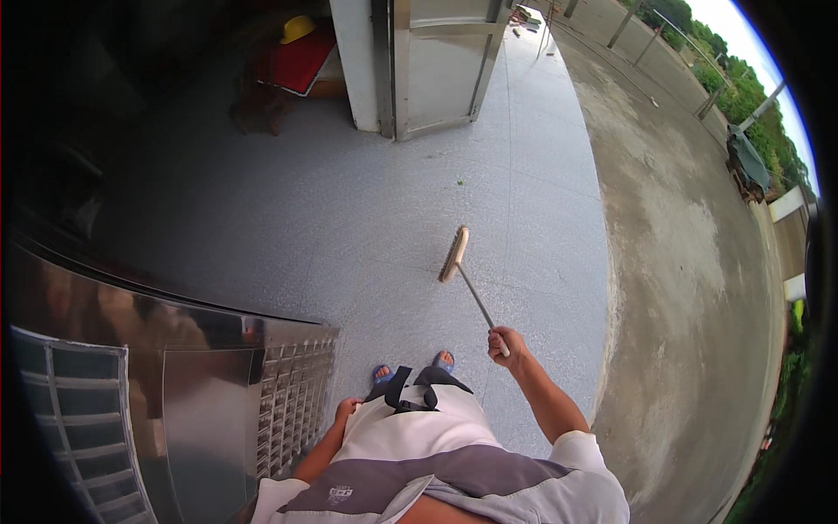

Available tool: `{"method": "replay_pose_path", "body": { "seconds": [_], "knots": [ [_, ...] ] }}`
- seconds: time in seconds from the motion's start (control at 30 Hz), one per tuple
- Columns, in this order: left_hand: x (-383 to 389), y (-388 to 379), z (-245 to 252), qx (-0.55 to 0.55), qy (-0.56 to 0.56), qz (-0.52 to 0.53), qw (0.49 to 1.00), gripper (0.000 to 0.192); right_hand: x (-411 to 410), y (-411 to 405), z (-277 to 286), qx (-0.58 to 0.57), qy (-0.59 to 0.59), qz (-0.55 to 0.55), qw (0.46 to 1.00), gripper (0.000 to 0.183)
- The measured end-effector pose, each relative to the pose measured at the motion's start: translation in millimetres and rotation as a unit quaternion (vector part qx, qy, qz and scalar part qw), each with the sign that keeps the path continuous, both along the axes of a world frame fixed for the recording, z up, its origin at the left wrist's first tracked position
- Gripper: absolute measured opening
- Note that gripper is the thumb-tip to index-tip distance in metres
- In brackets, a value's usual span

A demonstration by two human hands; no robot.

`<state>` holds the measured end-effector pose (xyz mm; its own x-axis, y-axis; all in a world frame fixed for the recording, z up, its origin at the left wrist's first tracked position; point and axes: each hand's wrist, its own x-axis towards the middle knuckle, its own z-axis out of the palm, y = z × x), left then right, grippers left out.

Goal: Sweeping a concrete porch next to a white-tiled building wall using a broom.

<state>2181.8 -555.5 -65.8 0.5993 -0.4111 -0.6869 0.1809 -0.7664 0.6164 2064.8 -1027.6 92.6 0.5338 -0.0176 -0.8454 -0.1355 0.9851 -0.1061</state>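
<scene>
My right hand (507, 344) is closed around the upper end of a long-handled brush (462, 245). The brush's pale head with its row of bristles is down at the grey speckled floor (393, 216), ahead of my feet, and its thin grey handle slants back to my hand. A small green leaf or scrap (460, 183) lies on the floor beyond the brush head. My left hand (347, 407) hangs at my left side by the hem of my shirt; its fingers are partly hidden, and I cannot tell whether it holds anything.
A metal door (445, 72) stands ahead. Left of it, in a dark room, a yellow hard hat (297, 29) rests on a red cloth (301, 62). A shiny metal door with a grille (294, 393) is at my left. Concrete ground (674, 262) borders the floor on the right.
</scene>
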Motion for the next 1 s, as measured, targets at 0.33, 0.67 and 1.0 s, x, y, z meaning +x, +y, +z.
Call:
{"method": "replay_pose_path", "body": {
  "seconds": [0.33, 0.67, 1.0],
  "knots": [
    [53.7, -101.3, 49.1, 0.046, 0.032, -0.120, 0.991, 0.020, -100.8, 98.4, 55.4, 0.185, 0.073, -0.308, 0.930, 0.016],
    [29.5, -103.8, 41.3, 0.024, 0.002, -0.073, 0.997, 0.018, -0.2, -16.2, 8.4, 0.141, 0.035, -0.308, 0.940, 0.022],
    [33.3, -115.5, 35.8, 0.049, -0.112, -0.026, 0.992, 0.018, 45.2, -127.4, -16.0, 0.038, -0.108, -0.134, 0.984, 0.009]
  ]
}}
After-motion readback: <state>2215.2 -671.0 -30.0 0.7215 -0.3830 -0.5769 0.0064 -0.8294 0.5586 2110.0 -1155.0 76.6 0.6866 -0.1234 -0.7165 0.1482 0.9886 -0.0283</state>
